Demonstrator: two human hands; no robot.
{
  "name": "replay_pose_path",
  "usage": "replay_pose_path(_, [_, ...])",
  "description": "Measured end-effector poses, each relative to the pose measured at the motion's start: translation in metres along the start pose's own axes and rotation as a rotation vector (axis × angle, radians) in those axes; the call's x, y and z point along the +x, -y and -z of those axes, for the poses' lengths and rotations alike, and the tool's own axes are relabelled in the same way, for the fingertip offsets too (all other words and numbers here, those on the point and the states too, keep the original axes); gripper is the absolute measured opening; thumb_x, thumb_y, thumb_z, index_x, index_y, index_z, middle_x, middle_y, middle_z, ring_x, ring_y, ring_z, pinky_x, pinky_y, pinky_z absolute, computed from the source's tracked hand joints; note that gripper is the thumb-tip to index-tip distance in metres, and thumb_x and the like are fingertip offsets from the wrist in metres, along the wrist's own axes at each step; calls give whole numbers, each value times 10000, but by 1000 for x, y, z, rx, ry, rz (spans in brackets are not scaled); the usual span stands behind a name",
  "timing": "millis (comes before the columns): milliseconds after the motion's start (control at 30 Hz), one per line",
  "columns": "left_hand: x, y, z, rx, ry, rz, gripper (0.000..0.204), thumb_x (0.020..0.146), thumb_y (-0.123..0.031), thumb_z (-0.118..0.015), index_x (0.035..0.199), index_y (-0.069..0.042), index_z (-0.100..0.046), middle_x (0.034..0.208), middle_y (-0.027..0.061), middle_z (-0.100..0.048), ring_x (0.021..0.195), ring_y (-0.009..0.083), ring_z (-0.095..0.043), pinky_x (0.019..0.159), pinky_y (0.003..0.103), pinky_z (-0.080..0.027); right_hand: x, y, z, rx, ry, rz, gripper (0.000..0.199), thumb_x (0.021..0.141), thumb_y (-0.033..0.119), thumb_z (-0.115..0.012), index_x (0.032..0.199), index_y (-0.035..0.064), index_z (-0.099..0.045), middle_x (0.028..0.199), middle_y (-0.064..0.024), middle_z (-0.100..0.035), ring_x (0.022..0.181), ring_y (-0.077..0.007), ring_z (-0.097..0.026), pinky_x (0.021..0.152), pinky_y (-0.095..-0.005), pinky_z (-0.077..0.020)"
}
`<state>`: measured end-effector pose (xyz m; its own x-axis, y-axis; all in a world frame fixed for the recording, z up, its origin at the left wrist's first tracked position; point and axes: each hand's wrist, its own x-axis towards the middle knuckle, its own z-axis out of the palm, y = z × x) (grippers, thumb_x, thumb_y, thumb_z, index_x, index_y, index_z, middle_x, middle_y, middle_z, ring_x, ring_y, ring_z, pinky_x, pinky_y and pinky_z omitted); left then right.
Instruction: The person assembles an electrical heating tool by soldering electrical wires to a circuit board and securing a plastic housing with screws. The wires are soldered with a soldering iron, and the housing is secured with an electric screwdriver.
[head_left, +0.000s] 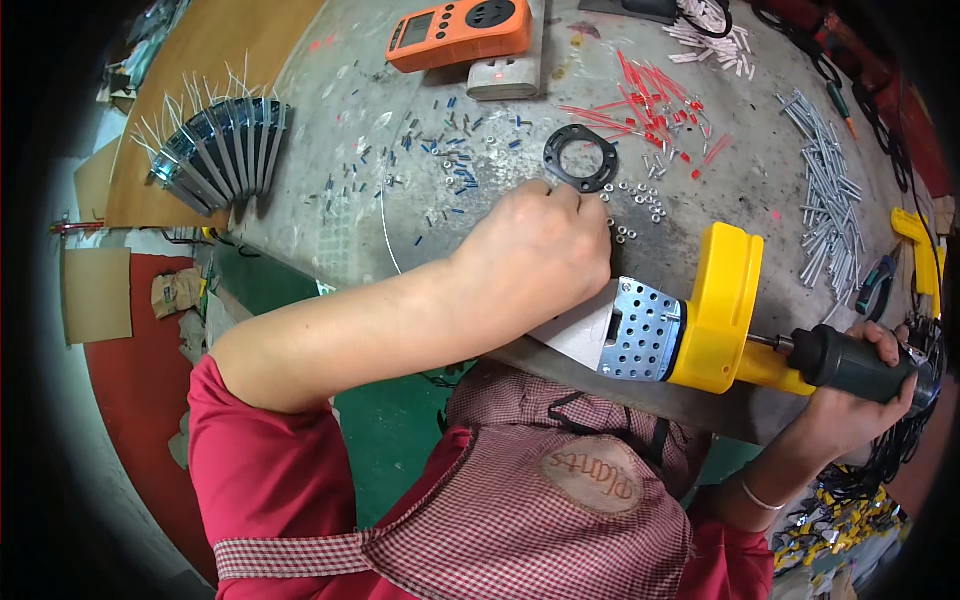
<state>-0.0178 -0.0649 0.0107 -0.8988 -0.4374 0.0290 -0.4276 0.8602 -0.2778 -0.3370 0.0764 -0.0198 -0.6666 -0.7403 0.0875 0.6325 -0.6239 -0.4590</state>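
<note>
A yellow-handled plastic-pipe welder (pixel 728 310) lies by the table's near edge, with a perforated metal guard (pixel 642 332) and a flat metal plate (pixel 582 335). My right hand (pixel 885 375) is wrapped round a dark electric screwdriver (pixel 840 362), whose bit points left at the yellow housing. Above the plate, my left hand (pixel 550 240) is closed with its knuckles up, partly covering the plate. Its fingertips are hidden, so I cannot tell what they hold. Small nuts (pixel 640 205) and a black ring-shaped flange (pixel 581 158) lie just beyond it.
Long screws (pixel 830 195) are heaped at the right, near pliers (pixel 877 287). Red-sleeved parts (pixel 650 105), white tubes (pixel 712 45) and small blue pieces (pixel 465 180) lie farther back. An orange meter (pixel 460 32) stands at the back; a fanned row of metal plates (pixel 220 150) stands left.
</note>
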Motion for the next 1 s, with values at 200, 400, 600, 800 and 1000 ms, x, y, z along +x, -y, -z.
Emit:
replay_pose_path(200, [-4, 6, -8, -179, -155, 73, 129, 651, -130, -639, 740, -71, -566, 753, 54, -546, 694, 222, -595, 600, 339, -479, -2, -5, -9, 13, -1, -25, 423, 863, 173, -565, 1176, -67, -412, 827, -71, -453, 842, -194, -499, 924, -399, -417])
replay_pose_path(400, [0, -41, 4, -990, -387, 338, 180, 654, -45, -691, 758, -34, -545, 742, 104, -541, 659, 295, -557, 571, 362, -447, -4, -3, -9, -29, -14, -17, 396, 861, 179, -568, 1140, -60, -420, 813, -64, -473, 833, -190, -519, 919, -404, -426])
replay_pose_path(600, [-5, -68, -17, -1047, -553, 402, 249, 553, -16, -693, 749, -32, -539, 690, 95, -514, 614, 274, -530, 543, 345, -404, -5, -6, -10, 55, 19, -117, 350, 856, 204, -585, 1068, -20, -421, 802, -47, -489, 833, -176, -535, 925, -387, -430])
replay_pose_path(800, [-2, -70, -22, -997, -646, 344, 221, 568, -14, -701, 739, -27, -562, 668, 97, -521, 545, 260, -518, 500, 338, -398, -5, -10, -12, 20, -22, -95, 342, 858, 242, -588, 1046, 13, -416, 777, -20, -497, 795, -156, -550, 913, -379, -447])
replay_pose_path(1000, [-3, -68, -15, -1059, -537, 415, 195, 637, -5, -712, 821, -11, -645, 723, 91, -580, 587, 229, -570, 526, 315, -443, -4, -7, -15, -60, -25, -110, 318, 890, 260, -557, 1037, 11, -426, 785, -29, -511, 811, -162, -561, 923, -381, -442])
